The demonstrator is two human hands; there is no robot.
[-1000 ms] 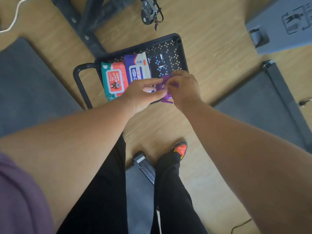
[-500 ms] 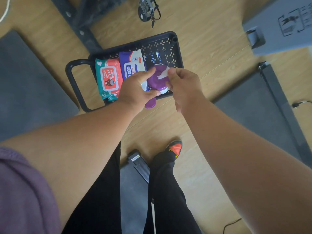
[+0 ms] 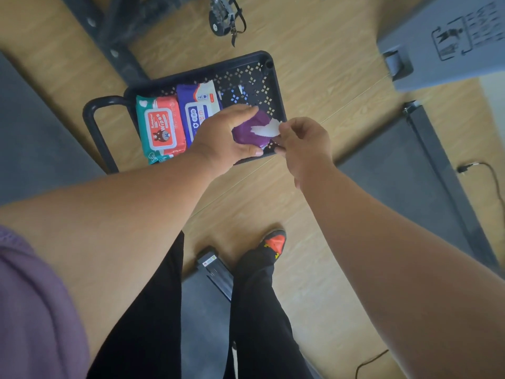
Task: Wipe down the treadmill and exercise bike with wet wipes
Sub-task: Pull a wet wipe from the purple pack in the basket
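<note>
My left hand grips a purple wipe pack over the right part of a black perforated cart tray. A white wet wipe sticks out of the pack's top, and my right hand pinches its right end between thumb and fingers. In the tray lie a red-and-teal wipes pack and a blue-and-white wipes pack. A dark treadmill deck lies on the floor at the right. An exercise bike pedal and black frame bar show at the top.
The cart's black handle juts out to the left. A grey bin stands at the upper right. A grey mat covers the floor at the left. Cables run along the right edge. My legs and shoe stand on the wooden floor.
The purple pack's lid came open and a white wipe now sticks out. My right hand has drawn the wipe's end to the right while my left hand keeps holding the pack.
</note>
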